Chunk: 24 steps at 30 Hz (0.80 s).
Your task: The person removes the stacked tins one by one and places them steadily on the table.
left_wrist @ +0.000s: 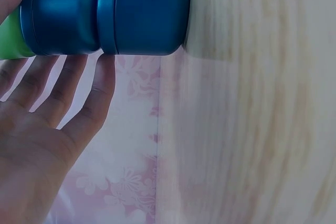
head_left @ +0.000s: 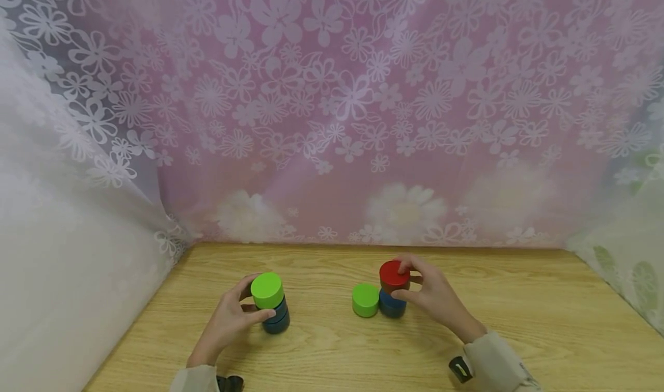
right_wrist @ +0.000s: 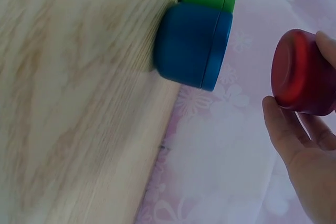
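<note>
The left hand (head_left: pixel 228 317) is grasping a stack of three jars, its thumb and fingers spreading along the sides. The left green jar (head_left: pixel 267 288) is sitting on top, the upper blue jar (head_left: pixel 280 310) is resting beneath it, and the lower blue jar (head_left: pixel 278 325) is standing on the tabletop (head_left: pixel 332 357). The right hand (head_left: pixel 441 300) is holding the red jar (head_left: pixel 392 272) between thumb and fingers, and the red jar is hovering above the right blue jar (head_left: pixel 392 308), a gap showing between them in the right wrist view. The right blue jar is standing on the tabletop, just beside the right green jar (head_left: pixel 365 300). Behind the tabletop, a pink flowered curtain (head_left: pixel 332 121) is hanging.
</note>
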Each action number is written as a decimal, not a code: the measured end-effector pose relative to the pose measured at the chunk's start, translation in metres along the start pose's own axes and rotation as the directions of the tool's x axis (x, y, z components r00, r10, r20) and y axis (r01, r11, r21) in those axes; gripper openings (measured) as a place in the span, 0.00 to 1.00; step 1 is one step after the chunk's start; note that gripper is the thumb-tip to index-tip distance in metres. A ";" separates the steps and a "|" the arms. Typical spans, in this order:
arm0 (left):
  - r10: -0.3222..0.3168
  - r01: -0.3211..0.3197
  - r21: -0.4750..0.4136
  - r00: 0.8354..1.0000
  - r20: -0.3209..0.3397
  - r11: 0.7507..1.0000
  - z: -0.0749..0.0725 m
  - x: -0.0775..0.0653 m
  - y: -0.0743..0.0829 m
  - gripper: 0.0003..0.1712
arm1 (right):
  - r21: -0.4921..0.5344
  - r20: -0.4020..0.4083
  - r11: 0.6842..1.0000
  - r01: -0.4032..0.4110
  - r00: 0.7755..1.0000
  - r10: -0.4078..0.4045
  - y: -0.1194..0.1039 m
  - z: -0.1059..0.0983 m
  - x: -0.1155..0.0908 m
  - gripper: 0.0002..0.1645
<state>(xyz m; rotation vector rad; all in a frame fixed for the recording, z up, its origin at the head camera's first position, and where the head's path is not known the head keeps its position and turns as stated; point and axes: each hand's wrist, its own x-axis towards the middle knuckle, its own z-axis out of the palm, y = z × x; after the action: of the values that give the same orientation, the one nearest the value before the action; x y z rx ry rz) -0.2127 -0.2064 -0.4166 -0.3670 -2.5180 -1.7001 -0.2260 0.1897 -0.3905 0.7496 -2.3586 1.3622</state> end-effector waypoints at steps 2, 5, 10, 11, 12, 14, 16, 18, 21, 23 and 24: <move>-0.002 0.002 0.002 1.000 -0.003 1.000 0.000 0.000 0.000 0.42 | -0.009 -0.003 1.000 0.004 1.000 -0.004 0.001 -0.002 -0.001 0.25; -0.001 0.002 0.004 1.000 -0.006 1.000 0.000 0.000 0.000 0.42 | -0.024 -0.005 1.000 0.014 1.000 -0.014 0.002 -0.004 -0.003 0.25; -0.001 0.001 0.003 1.000 -0.003 1.000 0.001 0.000 0.000 0.42 | -0.069 -0.005 0.998 0.012 1.000 -0.012 0.006 -0.011 -0.006 0.26; -0.002 0.002 0.004 1.000 -0.004 1.000 0.001 0.000 0.000 0.42 | -0.079 -0.005 0.997 0.011 1.000 -0.012 0.007 -0.012 -0.007 0.25; -0.003 0.003 0.004 1.000 -0.004 1.000 0.001 0.000 0.000 0.42 | -0.087 -0.007 0.996 0.007 1.000 -0.008 0.008 -0.014 -0.007 0.26; -0.002 0.002 0.005 1.000 -0.005 1.000 0.001 0.000 0.000 0.42 | -0.094 -0.012 0.996 0.007 1.000 -0.008 0.010 -0.016 -0.008 0.26; 0.001 -0.001 0.007 1.000 -0.005 1.000 0.000 0.000 0.000 0.41 | -0.104 -0.010 0.995 -0.011 1.000 0.010 0.012 -0.019 -0.009 0.26; 0.004 -0.004 0.006 1.000 -0.004 1.000 0.000 0.000 0.000 0.41 | -0.115 -0.005 0.993 -0.027 1.000 0.027 0.014 -0.021 -0.010 0.27; 0.004 -0.004 0.004 1.000 -0.004 1.000 0.000 0.000 0.000 0.41 | -0.138 0.005 0.989 -0.052 0.999 0.053 0.015 -0.024 -0.012 0.27; 0.002 -0.002 0.001 1.000 -0.003 1.000 0.001 0.000 0.000 0.41 | -0.151 0.006 0.987 -0.048 0.999 0.050 0.016 -0.026 -0.013 0.27; 0.001 -0.001 0.000 1.000 -0.003 1.000 0.001 0.000 0.000 0.41 | -0.156 0.007 0.987 -0.043 0.999 0.045 0.017 -0.027 -0.013 0.27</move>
<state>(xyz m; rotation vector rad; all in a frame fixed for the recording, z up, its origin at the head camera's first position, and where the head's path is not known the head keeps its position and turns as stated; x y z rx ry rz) -0.2126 -0.2058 -0.4168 -0.3649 -2.5155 -1.6987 -0.2246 0.2233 -0.3956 0.6655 -2.4692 1.1762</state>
